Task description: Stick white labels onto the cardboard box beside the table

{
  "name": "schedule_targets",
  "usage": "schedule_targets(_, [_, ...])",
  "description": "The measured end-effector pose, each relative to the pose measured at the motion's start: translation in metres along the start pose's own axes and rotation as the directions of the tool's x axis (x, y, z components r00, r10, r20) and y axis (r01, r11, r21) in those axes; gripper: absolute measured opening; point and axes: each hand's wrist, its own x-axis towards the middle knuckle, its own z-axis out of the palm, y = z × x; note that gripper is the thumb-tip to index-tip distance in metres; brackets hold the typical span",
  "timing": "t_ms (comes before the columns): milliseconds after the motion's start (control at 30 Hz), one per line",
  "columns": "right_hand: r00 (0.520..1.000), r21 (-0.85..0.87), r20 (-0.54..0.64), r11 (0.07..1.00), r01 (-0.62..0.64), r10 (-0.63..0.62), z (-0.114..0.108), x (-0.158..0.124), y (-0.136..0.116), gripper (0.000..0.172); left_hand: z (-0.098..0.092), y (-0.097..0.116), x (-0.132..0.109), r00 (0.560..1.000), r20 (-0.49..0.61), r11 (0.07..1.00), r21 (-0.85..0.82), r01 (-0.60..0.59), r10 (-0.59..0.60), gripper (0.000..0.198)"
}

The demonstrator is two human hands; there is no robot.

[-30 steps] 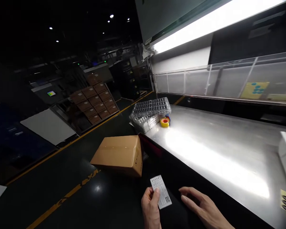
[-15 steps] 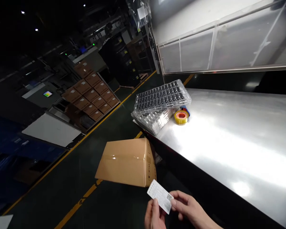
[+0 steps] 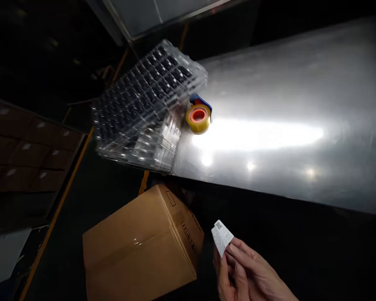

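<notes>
White paper, a small printed label (image 3: 222, 236), stood pinched in the grip of both the right hand (image 3: 258, 274) and left hand (image 3: 227, 279), its long axis pointing up-left toward the cardboard box (image 3: 141, 246), below the steel tabletop (image 3: 285, 125).

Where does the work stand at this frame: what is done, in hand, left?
Done: sealed cardboard box stands on the floor. In hand: left hand and right hand pinch a small printed label beside it. Left: no such label shows on the box; clear trays and tape roll lie untouched.
</notes>
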Motion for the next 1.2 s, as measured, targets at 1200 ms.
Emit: schedule_targets(1200, [0.920, -0.605, 0.369, 0.716, 0.348, -0.135, 0.024, 0.324, 0.019, 0.042, -0.118, 0.031, 0.271, 0.568, -0.093, 0.411, 0.785, -0.464, 0.818, 0.038])
